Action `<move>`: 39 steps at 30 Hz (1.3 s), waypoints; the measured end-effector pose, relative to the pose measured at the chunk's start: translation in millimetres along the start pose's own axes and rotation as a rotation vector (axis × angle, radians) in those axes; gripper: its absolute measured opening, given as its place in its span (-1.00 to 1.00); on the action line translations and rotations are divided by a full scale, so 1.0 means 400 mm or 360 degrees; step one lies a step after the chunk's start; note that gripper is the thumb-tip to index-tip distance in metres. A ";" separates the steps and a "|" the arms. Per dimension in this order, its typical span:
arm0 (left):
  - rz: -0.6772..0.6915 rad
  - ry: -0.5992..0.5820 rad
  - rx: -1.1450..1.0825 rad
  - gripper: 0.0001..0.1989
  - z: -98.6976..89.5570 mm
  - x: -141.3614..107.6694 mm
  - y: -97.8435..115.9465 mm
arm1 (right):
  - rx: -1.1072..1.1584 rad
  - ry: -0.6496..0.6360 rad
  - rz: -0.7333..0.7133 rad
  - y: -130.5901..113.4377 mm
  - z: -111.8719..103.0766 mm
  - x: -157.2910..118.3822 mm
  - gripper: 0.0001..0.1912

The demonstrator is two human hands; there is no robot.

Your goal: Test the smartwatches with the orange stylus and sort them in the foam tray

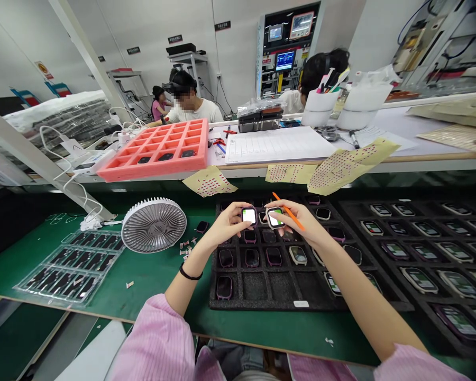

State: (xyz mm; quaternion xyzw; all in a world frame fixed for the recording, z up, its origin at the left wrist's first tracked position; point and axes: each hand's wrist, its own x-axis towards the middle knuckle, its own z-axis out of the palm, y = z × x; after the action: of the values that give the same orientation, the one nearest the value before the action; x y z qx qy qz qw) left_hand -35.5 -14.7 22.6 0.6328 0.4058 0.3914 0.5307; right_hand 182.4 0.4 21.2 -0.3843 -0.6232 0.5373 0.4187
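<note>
Fingers (243, 226) of both hands (224, 223) (306, 225) grip watches (248, 215) (275, 217) just apart, well behind the tray's (262, 304) near edge.

Two hands (230, 219) hold two lit watches (247, 214) and one orange stick (292, 216); from them, one fan (154, 226) is at nine o'clock, one coral tray (154, 172) with three dark pieces (165, 156) at ten.

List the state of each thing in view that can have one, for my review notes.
Left hand: holding purple-rimmed watch
Purple-rimmed watch: screen lit
Right hand: holding pale-rimmed watch
Pale-rimmed watch: screen lit, white and green
Orange stick: slanting across right hand
Middle black tray: partly filled
Coral tray: holding dark items
Fan: tilted; whether spinning, unclear
Cabinet monitor: lit blue
</note>
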 end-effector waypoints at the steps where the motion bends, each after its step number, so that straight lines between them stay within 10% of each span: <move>1: -0.0009 0.0029 0.0000 -0.60 0.000 0.001 0.000 | -0.0012 -0.0037 0.0003 0.000 -0.002 0.000 -0.58; 11: -0.0122 0.0335 -0.0091 -0.74 0.010 0.010 0.001 | -0.0034 -0.0237 0.0001 0.004 0.000 0.000 -0.49; 22: -0.0010 0.0104 -0.0058 -0.55 0.005 0.011 -0.019 | 0.0054 0.0183 0.0029 0.004 0.010 0.002 -0.61; 31: -0.0172 0.0358 -0.0147 -0.66 0.014 0.014 -0.001 | -0.0016 -0.0215 -0.0038 0.010 0.004 0.000 -0.48; 39: -0.0023 0.0084 -0.0145 -0.55 -0.008 0.011 -0.012 | 0.0014 -0.0327 0.0021 0.005 -0.015 -0.002 -0.36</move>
State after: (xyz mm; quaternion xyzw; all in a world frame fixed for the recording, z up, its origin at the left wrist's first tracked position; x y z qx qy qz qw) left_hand -37.3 -9.1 18.5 0.5944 0.4060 0.4221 0.5510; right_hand 188.4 2.1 19.8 -0.3294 -0.6579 0.5793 0.3508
